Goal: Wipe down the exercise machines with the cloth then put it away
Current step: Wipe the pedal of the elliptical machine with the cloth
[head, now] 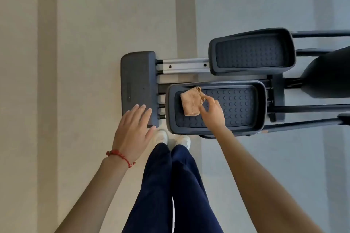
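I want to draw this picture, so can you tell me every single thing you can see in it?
foot pedals: 2, dark grey with bumpy tread, near one in the middle, far one above it
cloth: 1, tan, on the near pedal's left part
end cap: 1, dark grey, left end of the machine
rail: 1, silver, between end cap and far pedal
floor: beige and pale grey bands
shoes: 2, white, below the near pedal
trousers: dark blue, bottom centre
bracelet: 1, red, left wrist
left hand: open, over the end cap's corner
right hand: pinches the cloth
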Demonstrator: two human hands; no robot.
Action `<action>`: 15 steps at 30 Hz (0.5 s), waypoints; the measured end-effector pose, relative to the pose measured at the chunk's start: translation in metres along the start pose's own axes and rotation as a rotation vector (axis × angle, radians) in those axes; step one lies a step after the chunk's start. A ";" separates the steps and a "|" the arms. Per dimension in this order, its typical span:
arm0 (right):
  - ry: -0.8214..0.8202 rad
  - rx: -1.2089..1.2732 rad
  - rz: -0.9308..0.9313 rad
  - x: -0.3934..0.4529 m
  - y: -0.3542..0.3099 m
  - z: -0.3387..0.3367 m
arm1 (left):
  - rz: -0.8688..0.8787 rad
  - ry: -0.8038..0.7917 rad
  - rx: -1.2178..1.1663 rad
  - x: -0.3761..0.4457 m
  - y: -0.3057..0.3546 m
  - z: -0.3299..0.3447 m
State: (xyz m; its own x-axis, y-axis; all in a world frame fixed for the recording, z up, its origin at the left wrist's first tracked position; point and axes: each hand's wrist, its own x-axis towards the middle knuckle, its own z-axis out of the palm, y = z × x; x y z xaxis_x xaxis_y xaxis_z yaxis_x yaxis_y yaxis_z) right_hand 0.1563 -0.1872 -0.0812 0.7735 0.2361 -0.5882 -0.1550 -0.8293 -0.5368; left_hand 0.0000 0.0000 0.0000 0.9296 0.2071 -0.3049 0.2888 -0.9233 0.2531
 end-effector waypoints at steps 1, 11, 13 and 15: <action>0.002 0.012 0.030 0.009 -0.002 0.007 | -0.013 -0.019 0.005 0.000 -0.001 0.007; 0.064 0.122 0.170 0.052 -0.004 0.051 | -0.101 0.025 0.017 -0.009 -0.011 0.037; 0.027 0.222 0.199 0.053 -0.001 0.049 | -0.120 0.016 0.008 -0.010 -0.010 0.038; -0.018 0.314 0.252 0.050 0.000 0.045 | -0.121 0.007 -0.008 -0.012 -0.008 0.038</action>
State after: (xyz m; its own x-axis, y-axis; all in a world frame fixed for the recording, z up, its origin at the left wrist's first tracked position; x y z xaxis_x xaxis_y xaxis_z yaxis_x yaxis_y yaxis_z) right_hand 0.1677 -0.1522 -0.1377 0.6768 0.0567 -0.7340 -0.5209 -0.6676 -0.5319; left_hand -0.0221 -0.0070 -0.0332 0.8893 0.3193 -0.3274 0.4009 -0.8889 0.2218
